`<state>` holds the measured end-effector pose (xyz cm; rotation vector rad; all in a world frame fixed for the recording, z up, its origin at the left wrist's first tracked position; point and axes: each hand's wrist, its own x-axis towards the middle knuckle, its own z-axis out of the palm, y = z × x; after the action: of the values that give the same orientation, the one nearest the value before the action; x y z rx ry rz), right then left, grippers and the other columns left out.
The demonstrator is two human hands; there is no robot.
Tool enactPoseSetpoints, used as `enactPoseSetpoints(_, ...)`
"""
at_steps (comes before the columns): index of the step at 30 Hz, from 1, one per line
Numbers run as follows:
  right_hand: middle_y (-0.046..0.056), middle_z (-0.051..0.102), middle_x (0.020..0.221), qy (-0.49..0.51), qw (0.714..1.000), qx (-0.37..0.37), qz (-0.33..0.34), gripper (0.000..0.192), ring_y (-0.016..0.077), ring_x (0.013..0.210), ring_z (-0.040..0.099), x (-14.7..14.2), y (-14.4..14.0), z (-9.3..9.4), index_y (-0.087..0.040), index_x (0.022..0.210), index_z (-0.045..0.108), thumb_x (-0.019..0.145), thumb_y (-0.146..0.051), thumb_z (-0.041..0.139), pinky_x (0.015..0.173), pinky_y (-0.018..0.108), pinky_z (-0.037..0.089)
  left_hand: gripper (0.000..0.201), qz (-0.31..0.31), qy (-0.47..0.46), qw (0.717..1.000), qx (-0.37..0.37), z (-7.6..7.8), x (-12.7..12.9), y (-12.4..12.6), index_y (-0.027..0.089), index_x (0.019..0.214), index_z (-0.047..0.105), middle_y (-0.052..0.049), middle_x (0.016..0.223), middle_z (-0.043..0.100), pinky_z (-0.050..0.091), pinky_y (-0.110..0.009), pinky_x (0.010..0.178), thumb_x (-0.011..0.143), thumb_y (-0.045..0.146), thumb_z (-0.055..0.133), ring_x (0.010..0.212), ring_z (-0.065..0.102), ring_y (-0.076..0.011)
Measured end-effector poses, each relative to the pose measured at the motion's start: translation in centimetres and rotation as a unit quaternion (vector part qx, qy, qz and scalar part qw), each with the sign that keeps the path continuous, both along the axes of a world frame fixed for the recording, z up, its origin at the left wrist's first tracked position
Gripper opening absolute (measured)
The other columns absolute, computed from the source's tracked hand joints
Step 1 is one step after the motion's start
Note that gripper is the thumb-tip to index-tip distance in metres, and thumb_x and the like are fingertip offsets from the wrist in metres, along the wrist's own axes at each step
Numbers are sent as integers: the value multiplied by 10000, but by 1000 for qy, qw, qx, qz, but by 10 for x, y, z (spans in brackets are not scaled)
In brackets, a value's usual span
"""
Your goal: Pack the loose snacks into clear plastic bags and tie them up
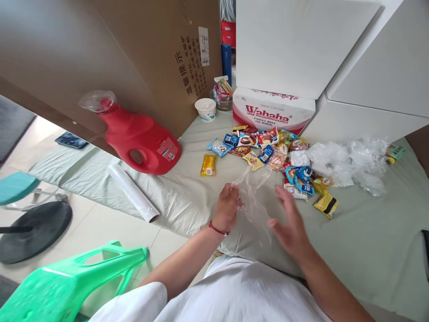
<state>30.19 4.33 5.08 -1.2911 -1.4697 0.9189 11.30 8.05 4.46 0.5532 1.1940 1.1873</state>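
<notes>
My left hand (229,203), with a red cord at the wrist, is closed around the gathered edge of a clear plastic bag (253,199). The thin bag hangs to the right, between my two hands. My right hand (290,221) is open beside it, thumb and fingers apart and slightly blurred. Beyond the hands lies a heap of wrapped snacks (267,154) in blue, yellow, red and brown packets. A single yellow snack packet (208,165) rests apart, to the left of the heap.
Crumpled clear plastic bags (335,156) lie right of the snacks. Behind stand a Wahaha carton (273,109), a paper cup (205,108) and a bowl of small packets (223,96). A red jug (144,143) and a white plastic roll (134,192) are left. A green stool (73,273) stands below.
</notes>
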Motion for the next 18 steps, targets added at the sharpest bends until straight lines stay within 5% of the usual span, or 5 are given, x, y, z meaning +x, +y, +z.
enactPoseSetpoints(5, 125, 646, 1330, 6, 998, -47, -52, 332, 308, 1279, 586, -36, -11, -19, -262, 1069, 748, 934, -552, 659, 1114, 509, 462, 387, 0, 53, 998, 32, -1, 11, -13, 246, 815, 460, 75, 662, 409, 379, -241, 511, 872, 543, 702, 556, 386, -97)
enactPoseSetpoints(9, 64, 706, 988, 185, 962, -183, -82, 406, 210, 875, 681, -4, 15, -14, -230, 870, 713, 809, -630, 756, 721, 326, 584, 467, -75, 43, 996, 0, -3, -16, -2, 233, 808, 469, 104, 628, 355, 355, -210, 481, 764, 574, 786, 506, 329, -60)
enactPoseSetpoints(12, 9, 673, 808, 255, 916, -297, -88, 501, 114, 568, 569, 29, 31, -9, -210, 779, 642, 600, -606, 892, 438, 210, 413, 470, -138, 42, 989, -43, -2, -45, 16, 220, 842, 517, 120, 599, 335, 328, -202, 477, 685, 515, 848, 477, 286, -44)
enactPoseSetpoints(15, -31, 610, 636, 250, 901, -349, -67, 471, 72, 438, 429, 41, 39, -9, -211, 756, 614, 560, -536, 893, 370, 182, 256, 506, -178, 67, 980, -65, -5, -71, 39, 198, 917, 566, 77, 701, 481, 373, -221, 530, 589, 402, 892, 542, 409, -62)
enactPoseSetpoints(18, -40, 571, 568, 226, 907, -351, -56, 369, 77, 420, 396, 31, 41, -16, -217, 737, 606, 611, -487, 825, 369, 192, 226, 542, -70, 179, 981, 6, -10, -92, 58, 193, 1027, 586, -1, 952, 588, 463, -261, 706, 550, 235, 840, 802, 573, -127)
